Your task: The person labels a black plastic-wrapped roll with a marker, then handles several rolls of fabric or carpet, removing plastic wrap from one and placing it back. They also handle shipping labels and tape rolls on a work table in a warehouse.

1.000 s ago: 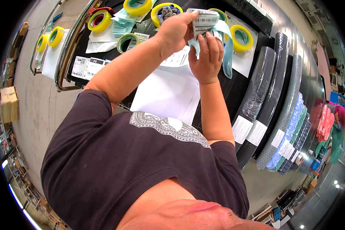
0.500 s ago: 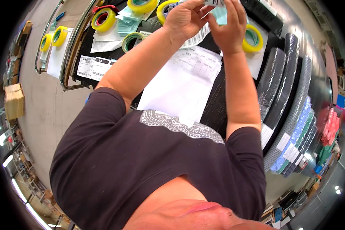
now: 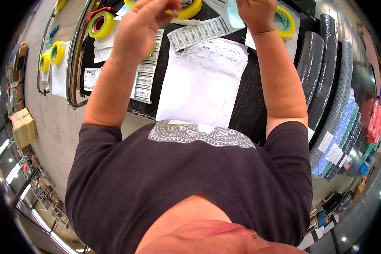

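Observation:
My left hand (image 3: 144,25) is raised over the left part of the black table, beside a yellow tape roll (image 3: 189,12). Motion smears its fingers, and I cannot make out anything in them. At the top edge my right hand (image 3: 257,15) is closed at a strip of labels with pale blue backing (image 3: 236,15); its fingertips are partly out of view. A strip of barcode labels (image 3: 199,34) slants across the top of a stack of printed white sheets (image 3: 199,93). Another barcode label strip (image 3: 144,84) lies left of the sheets, partly under my left forearm.
More yellow tape rolls (image 3: 101,24) (image 3: 285,22) lie on the black table (image 3: 252,93). Black plastic-wrapped rolls (image 3: 313,67) stand along the right, with blue wrapped material (image 3: 336,131) beside them. A metal rail (image 3: 74,55) borders the left side.
My hands, which were together at the top, have moved apart, the left one going left and nearer. The barcode strips beside and above the sheets now show more.

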### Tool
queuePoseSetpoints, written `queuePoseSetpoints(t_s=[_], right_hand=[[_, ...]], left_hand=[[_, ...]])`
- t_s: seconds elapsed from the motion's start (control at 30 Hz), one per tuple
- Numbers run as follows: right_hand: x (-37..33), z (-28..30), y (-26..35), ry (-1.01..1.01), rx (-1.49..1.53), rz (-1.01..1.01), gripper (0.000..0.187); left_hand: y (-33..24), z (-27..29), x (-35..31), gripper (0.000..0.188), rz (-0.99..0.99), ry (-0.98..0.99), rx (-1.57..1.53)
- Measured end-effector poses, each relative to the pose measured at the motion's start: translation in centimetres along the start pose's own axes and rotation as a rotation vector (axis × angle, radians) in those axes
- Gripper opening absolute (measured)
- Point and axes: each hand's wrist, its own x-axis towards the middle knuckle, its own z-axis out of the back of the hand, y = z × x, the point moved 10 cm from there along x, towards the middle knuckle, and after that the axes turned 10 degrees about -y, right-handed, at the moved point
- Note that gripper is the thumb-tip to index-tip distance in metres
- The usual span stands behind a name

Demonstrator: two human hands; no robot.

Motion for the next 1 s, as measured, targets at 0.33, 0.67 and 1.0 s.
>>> queuePoseSetpoints(t_s=[0.33,0.67,1.0], right_hand=[[-0.3,-4.2,1.6,0.227,0.257,-0.025,0.029],[-4.2,6.2,-5.2,0.412,-0.137,-0.823,0.028],[-15.3,15.3,-3.9,0.302,-0.659,-0.678,0.016]], left_hand=[[3.9,0.1,2.4,0.026,0.136,-0.121,-0.333],[3.9,2.3,5.7,0.019,0.089,-0.193,-0.438],[10.5,6.5,3.9,0.024,0.201,-0.245,-0.253]])
